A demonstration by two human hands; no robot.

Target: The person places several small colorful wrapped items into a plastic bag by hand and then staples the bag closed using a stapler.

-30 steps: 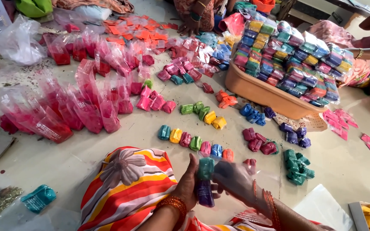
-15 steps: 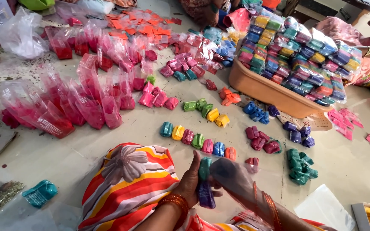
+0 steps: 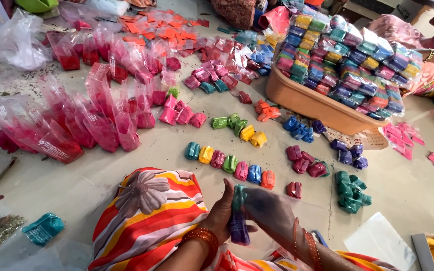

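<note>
Two hands meet low in the head view. Left hand (image 3: 225, 213) clasps a stack of small packets (image 3: 238, 221), teal over purple. Right hand (image 3: 272, 213), inside a clear plastic bag (image 3: 290, 211), closes round the stack, above the striped lap.

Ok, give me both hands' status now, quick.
Left hand: closed around the stack of small packets, green on top, purple at the bottom.
Right hand: inside a clear plastic bag, touching the same stack; grip cannot be told.
</note>
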